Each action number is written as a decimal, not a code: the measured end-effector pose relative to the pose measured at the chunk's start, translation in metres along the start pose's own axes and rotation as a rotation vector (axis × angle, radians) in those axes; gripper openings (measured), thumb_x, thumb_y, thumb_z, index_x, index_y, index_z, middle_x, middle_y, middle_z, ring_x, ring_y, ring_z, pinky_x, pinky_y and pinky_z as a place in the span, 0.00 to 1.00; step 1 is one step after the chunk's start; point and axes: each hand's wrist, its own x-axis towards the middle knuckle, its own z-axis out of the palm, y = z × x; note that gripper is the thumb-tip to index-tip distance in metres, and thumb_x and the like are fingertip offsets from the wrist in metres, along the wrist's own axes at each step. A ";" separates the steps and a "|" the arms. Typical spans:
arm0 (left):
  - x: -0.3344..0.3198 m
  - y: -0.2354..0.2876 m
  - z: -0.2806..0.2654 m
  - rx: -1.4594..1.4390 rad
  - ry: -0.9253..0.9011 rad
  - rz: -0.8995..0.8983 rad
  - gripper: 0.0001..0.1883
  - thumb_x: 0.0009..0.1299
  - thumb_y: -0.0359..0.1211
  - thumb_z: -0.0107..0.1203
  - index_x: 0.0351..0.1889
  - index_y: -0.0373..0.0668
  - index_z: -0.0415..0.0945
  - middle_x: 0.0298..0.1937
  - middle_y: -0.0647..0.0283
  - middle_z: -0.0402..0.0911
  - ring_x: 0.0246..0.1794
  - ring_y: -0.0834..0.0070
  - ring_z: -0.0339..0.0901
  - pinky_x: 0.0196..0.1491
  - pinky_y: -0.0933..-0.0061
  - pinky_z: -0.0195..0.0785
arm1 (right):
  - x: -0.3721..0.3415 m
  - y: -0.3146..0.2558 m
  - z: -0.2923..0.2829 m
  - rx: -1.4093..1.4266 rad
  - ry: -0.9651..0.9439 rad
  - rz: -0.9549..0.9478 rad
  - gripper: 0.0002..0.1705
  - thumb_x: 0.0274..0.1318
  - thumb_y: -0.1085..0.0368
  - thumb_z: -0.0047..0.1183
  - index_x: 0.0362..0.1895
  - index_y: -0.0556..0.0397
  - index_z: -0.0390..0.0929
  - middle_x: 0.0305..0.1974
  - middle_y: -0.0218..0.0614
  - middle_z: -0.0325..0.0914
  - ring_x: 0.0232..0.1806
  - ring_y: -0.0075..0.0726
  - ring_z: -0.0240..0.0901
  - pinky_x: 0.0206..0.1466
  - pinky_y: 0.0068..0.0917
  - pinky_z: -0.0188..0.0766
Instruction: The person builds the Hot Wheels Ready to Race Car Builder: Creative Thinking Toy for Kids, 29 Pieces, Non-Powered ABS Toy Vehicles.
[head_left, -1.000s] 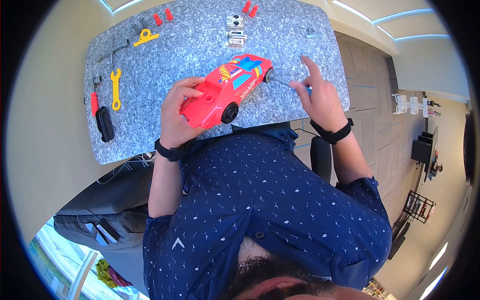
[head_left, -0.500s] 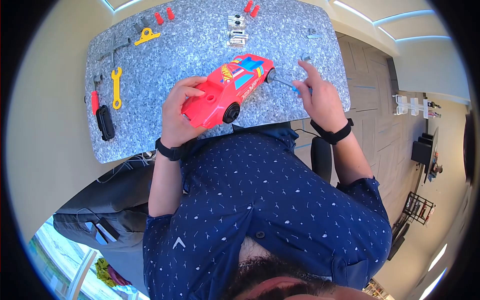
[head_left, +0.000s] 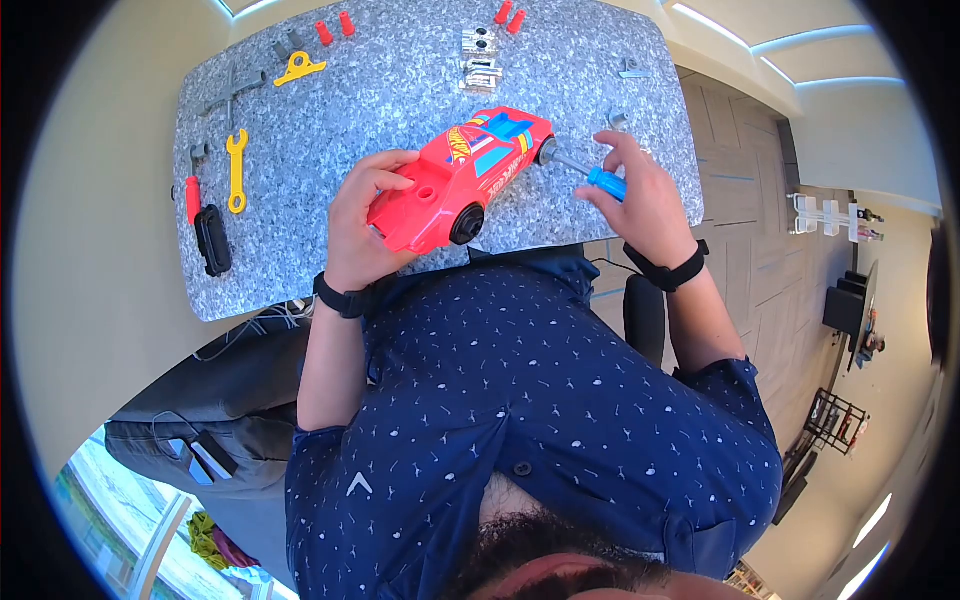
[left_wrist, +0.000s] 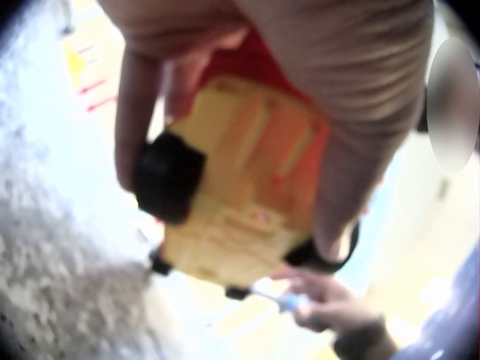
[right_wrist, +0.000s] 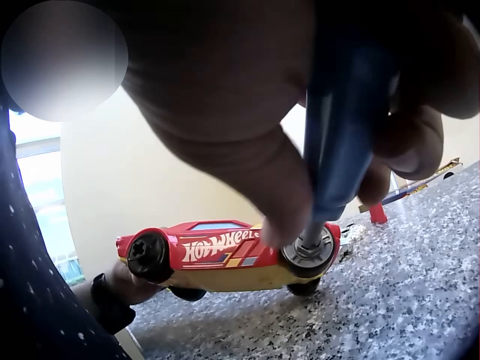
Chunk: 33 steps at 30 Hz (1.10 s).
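A red toy car point(head_left: 455, 175) with blue windows is tilted above the table, its yellow underside point(left_wrist: 240, 187) showing in the left wrist view. My left hand point(head_left: 360, 215) grips the hood end, thumb on one side and fingers on the other. In my right hand point(head_left: 645, 205) is a screwdriver point(head_left: 607, 183) with a blue handle, thumb and fingers around it. Its shaft meets the grey hub of the rear wheel point(right_wrist: 309, 255). The near front wheel point(right_wrist: 148, 256) is all black.
On the speckled table point(head_left: 350, 100) lie a yellow wrench point(head_left: 237, 170), a yellow bracket-like piece point(head_left: 299, 68), a grey cross-shaped part point(head_left: 234, 92) and chrome engine-like parts point(head_left: 481, 60). Small red pieces point(head_left: 510, 17) are at the far edge. A black case point(head_left: 212, 241) sits at the left.
The right hand's fingers have spread and shifted on the screwdriver, leaving more of its blue handle in sight. The shaft stays at the rear wheel, and the left hand keeps its grip on the car.
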 end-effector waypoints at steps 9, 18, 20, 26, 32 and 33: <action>0.001 0.005 0.003 -0.031 0.031 -0.025 0.32 0.50 0.32 0.86 0.51 0.44 0.79 0.67 0.53 0.83 0.66 0.58 0.83 0.65 0.59 0.79 | 0.003 0.000 -0.001 -0.025 -0.002 -0.066 0.21 0.67 0.56 0.71 0.57 0.52 0.85 0.40 0.50 0.89 0.42 0.59 0.87 0.45 0.46 0.80; 0.000 0.002 0.002 -0.062 0.026 -0.045 0.34 0.49 0.31 0.87 0.52 0.44 0.78 0.68 0.52 0.82 0.68 0.58 0.82 0.67 0.59 0.78 | 0.004 0.000 0.000 -0.037 -0.034 -0.045 0.17 0.68 0.53 0.68 0.50 0.52 0.88 0.37 0.50 0.89 0.39 0.62 0.86 0.42 0.50 0.79; 0.000 0.001 0.001 -0.061 0.017 -0.050 0.34 0.49 0.31 0.87 0.52 0.44 0.78 0.68 0.52 0.81 0.68 0.58 0.81 0.67 0.59 0.78 | 0.004 0.001 0.000 -0.012 -0.054 -0.026 0.17 0.69 0.53 0.68 0.50 0.52 0.88 0.37 0.50 0.89 0.39 0.62 0.85 0.42 0.50 0.79; -0.002 -0.006 0.001 -0.062 0.029 -0.049 0.35 0.51 0.38 0.89 0.55 0.45 0.80 0.68 0.52 0.81 0.68 0.57 0.81 0.66 0.58 0.79 | 0.001 0.008 0.006 0.011 -0.062 -0.004 0.17 0.69 0.56 0.67 0.53 0.52 0.85 0.38 0.50 0.88 0.42 0.65 0.85 0.45 0.52 0.78; 0.002 -0.004 -0.010 0.165 -0.018 -0.054 0.34 0.54 0.32 0.85 0.60 0.49 0.85 0.70 0.56 0.81 0.70 0.59 0.80 0.67 0.59 0.78 | -0.001 0.054 0.013 0.026 0.008 0.151 0.17 0.67 0.60 0.68 0.54 0.53 0.84 0.41 0.53 0.86 0.44 0.65 0.84 0.48 0.52 0.78; 0.002 -0.005 -0.010 0.157 -0.014 -0.064 0.34 0.54 0.31 0.84 0.61 0.49 0.86 0.70 0.56 0.81 0.70 0.58 0.81 0.68 0.59 0.78 | 0.000 0.068 0.018 0.027 0.034 0.170 0.18 0.66 0.60 0.68 0.56 0.53 0.84 0.44 0.54 0.86 0.45 0.65 0.84 0.49 0.52 0.78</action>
